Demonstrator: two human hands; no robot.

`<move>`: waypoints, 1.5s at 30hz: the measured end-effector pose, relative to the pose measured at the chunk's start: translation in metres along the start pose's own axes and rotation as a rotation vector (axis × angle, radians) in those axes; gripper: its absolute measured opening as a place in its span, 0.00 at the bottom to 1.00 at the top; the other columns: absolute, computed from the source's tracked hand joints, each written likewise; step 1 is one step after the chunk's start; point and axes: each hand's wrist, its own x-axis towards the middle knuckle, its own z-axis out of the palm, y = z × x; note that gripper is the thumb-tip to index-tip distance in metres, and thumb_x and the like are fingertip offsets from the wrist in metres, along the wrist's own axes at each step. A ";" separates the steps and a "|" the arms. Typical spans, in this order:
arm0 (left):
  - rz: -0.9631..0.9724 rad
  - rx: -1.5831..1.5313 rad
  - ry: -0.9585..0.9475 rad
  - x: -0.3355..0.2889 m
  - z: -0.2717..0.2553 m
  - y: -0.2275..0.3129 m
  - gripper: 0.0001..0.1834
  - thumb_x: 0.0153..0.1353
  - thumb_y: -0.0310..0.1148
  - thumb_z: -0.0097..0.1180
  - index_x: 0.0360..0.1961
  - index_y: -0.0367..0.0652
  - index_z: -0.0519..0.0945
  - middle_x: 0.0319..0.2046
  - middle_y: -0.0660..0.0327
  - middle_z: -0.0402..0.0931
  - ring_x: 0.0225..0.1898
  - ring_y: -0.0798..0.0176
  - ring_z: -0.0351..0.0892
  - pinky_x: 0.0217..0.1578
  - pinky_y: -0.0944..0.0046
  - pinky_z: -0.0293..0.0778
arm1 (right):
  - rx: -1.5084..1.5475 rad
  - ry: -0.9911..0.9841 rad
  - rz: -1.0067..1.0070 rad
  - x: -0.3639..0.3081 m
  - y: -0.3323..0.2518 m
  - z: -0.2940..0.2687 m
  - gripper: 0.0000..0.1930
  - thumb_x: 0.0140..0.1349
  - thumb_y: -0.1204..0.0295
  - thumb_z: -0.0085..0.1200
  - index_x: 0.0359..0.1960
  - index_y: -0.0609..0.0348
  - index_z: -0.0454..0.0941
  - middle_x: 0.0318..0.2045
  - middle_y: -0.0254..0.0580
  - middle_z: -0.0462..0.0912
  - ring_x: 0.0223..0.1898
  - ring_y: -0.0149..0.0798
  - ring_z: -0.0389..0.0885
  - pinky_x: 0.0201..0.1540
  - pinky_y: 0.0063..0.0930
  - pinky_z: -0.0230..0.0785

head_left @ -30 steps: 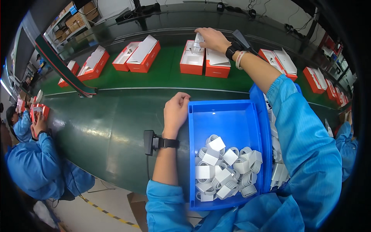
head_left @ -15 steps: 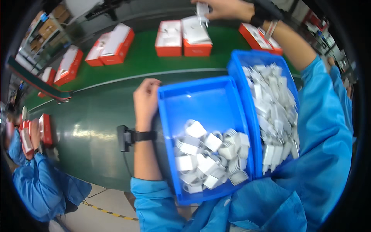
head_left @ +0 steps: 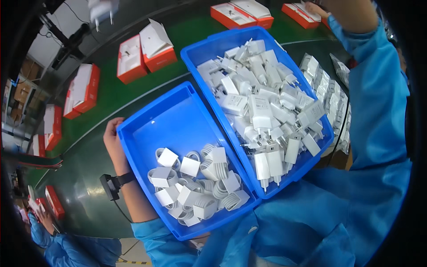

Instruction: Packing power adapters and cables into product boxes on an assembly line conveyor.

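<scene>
My left hand (head_left: 114, 135) is at the far left corner of a blue bin (head_left: 164, 109), its fingers curled against the rim. Coiled white charging cables (head_left: 191, 196) with white paper bands lie in the near part of that bin. A second blue bin (head_left: 202, 53), touching the first on its right, is heaped with white plug chargers (head_left: 260, 109). My right forearm (head_left: 351, 13) runs out past the top edge, so the right hand is hidden. One white two-pin charger (head_left: 103, 10) hangs prongs down at the upper left; whatever holds it is outside the picture.
Open red-and-white boxes (head_left: 131, 62) stand along a green conveyor belt (head_left: 191, 33). Bagged white items (head_left: 329, 98) lie right of the bins. A co-worker's hand (head_left: 316, 10) touches a red box at the top right; another co-worker (head_left: 44, 218) handles things at the lower left.
The view has swung, so bins and boxes sit further left. My right hand, with a charger in it before, has left the picture. My left hand stays by the bin's corner.
</scene>
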 end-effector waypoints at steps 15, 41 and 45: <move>-0.038 0.024 0.053 -0.008 0.000 0.010 0.07 0.67 0.28 0.55 0.38 0.34 0.81 0.26 0.66 0.78 0.30 0.76 0.73 0.32 0.74 0.70 | -0.123 -0.038 0.468 0.091 0.140 0.251 0.27 0.47 0.67 0.63 0.52 0.61 0.77 0.45 0.52 0.82 0.49 0.54 0.81 0.52 0.44 0.75; -0.099 -0.014 0.058 -0.001 0.002 0.002 0.09 0.67 0.31 0.56 0.38 0.34 0.82 0.18 0.71 0.69 0.23 0.79 0.64 0.24 0.73 0.62 | 0.625 -0.040 -0.111 0.060 0.007 0.233 0.11 0.61 0.71 0.55 0.42 0.63 0.84 0.39 0.49 0.85 0.41 0.40 0.84 0.45 0.33 0.76; -0.071 -0.064 0.038 -0.002 -0.002 -0.003 0.09 0.66 0.31 0.56 0.37 0.34 0.82 0.18 0.72 0.66 0.22 0.79 0.61 0.23 0.74 0.59 | 0.725 -0.306 -0.322 0.020 -0.100 0.221 0.13 0.59 0.69 0.56 0.43 0.62 0.81 0.39 0.49 0.82 0.42 0.48 0.82 0.46 0.38 0.75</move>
